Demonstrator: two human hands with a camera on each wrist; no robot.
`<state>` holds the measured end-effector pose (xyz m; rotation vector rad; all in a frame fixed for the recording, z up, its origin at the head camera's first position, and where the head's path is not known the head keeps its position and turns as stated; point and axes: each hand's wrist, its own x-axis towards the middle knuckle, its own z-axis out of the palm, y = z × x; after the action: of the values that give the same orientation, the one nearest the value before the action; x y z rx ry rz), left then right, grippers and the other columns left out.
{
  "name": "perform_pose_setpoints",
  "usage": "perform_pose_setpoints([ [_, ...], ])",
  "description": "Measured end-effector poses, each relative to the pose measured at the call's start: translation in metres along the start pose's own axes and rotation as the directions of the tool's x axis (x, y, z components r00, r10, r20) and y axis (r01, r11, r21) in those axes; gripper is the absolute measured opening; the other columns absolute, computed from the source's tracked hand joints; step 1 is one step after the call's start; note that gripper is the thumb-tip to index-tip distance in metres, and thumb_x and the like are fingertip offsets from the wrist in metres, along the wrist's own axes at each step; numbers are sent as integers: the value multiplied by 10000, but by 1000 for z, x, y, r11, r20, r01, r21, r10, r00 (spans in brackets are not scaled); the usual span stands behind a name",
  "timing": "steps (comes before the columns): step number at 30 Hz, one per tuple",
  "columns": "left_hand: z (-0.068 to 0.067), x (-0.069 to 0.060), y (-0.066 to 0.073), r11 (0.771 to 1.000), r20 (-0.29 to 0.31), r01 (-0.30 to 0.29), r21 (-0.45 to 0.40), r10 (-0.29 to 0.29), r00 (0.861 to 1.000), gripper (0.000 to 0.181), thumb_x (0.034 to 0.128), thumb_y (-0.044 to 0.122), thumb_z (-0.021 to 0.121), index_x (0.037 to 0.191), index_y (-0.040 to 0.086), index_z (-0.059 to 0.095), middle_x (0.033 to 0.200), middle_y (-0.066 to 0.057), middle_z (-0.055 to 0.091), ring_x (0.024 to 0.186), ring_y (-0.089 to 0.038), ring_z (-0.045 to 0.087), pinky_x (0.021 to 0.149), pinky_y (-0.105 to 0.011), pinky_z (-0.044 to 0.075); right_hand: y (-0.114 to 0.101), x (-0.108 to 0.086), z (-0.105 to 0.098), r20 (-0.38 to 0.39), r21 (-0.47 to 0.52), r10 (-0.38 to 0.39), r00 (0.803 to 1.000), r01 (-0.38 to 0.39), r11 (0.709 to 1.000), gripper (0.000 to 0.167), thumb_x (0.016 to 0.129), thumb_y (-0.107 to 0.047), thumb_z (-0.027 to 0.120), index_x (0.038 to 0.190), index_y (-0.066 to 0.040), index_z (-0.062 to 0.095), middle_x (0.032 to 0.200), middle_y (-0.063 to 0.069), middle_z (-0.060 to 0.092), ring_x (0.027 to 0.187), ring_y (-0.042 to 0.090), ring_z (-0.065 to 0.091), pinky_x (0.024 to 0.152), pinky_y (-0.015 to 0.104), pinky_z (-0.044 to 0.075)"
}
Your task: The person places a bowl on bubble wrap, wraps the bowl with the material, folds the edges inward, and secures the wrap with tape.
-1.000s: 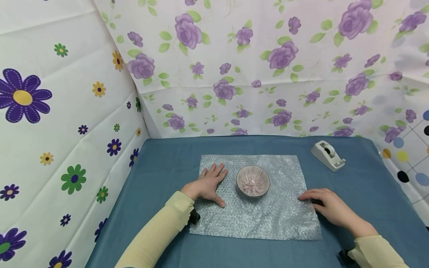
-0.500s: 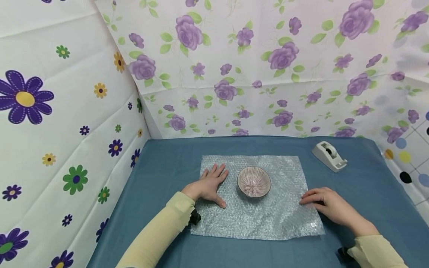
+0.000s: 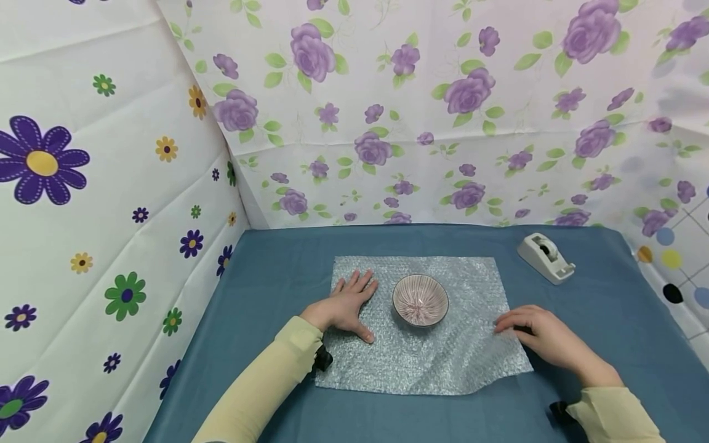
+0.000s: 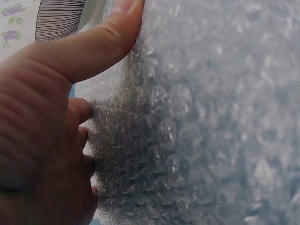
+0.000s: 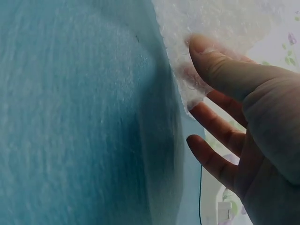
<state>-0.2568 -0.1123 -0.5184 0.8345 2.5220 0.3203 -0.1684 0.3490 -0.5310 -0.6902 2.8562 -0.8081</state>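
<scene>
A sheet of bubble wrap [image 3: 410, 366] lies on the blue cloth, its lower right part lifted in a soft fold. On the sheet stands an upright bowl [image 3: 420, 300] with thin radiating lines; its striped outer side [image 4: 58, 21] shows in the left wrist view. My left hand [image 3: 346, 306] rests with spread fingers on the sheet's left part, apart from the bowl. At the right edge, my right hand [image 3: 541, 335] pinches the bubble wrap. The right wrist view has the thumb [image 5: 206, 58] on one face of the sheet and fingers behind it.
A white tape dispenser [image 3: 545, 258] stands at the back right of the blue cloth [image 3: 271, 277]. Flowered white sheets [image 3: 365, 92] hang behind and to the left, and a dotted one [image 3: 672, 271] hangs at the right.
My right hand has raised the right edge of the bubble wrap, and the near right corner has come up with it. My left hand and the bowl stay in place.
</scene>
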Motion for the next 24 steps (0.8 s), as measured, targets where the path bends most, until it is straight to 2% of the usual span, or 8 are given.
perform_pose_setpoints([
  [9, 1, 0, 0, 1000, 0, 9, 2, -9, 1000, 1314, 780, 621, 908, 1740, 173, 129, 1797, -64, -75, 1639, -328, -110, 1298, -588, -12, 1, 1, 5, -61, 16, 10, 998, -9, 1000, 415, 966, 7, 767, 1139, -369, 793, 1203, -136, 737, 1199, 273, 637, 963, 553, 550],
  [16, 1, -1, 0, 1000, -1, 7, -5, -7, 1000, 1312, 780, 616, 911, 1740, 174, 133, 1797, -65, -70, 1638, -331, -111, 1297, -586, -21, 0, 3, 6, -93, 42, 8, 996, -4, 999, 446, 956, 43, 760, 1115, -373, 785, 1186, -83, 741, 1249, 360, 612, 1004, 626, 508],
  [20, 1, 0, -1, 1000, 1, 9, -4, -9, 1000, 1315, 782, 617, 909, 1740, 177, 123, 1796, -59, -79, 1638, -323, -118, 1298, -579, -27, -2, 6, 7, -121, 53, -15, 993, 22, 998, 409, 971, 3, 765, 1102, -384, 770, 1189, -73, 736, 1299, 398, 578, 1031, 659, 470],
  [24, 1, -1, -1, 1000, 0, 13, -9, -13, 1000, 1316, 778, 613, 913, 1741, 178, 128, 1798, -56, -76, 1638, -320, -119, 1299, -576, -30, -5, 7, 6, -149, 47, -24, 989, 31, 998, 318, 982, -56, 778, 1111, -347, 781, 1190, -75, 738, 1267, 360, 585, 1006, 645, 481],
])
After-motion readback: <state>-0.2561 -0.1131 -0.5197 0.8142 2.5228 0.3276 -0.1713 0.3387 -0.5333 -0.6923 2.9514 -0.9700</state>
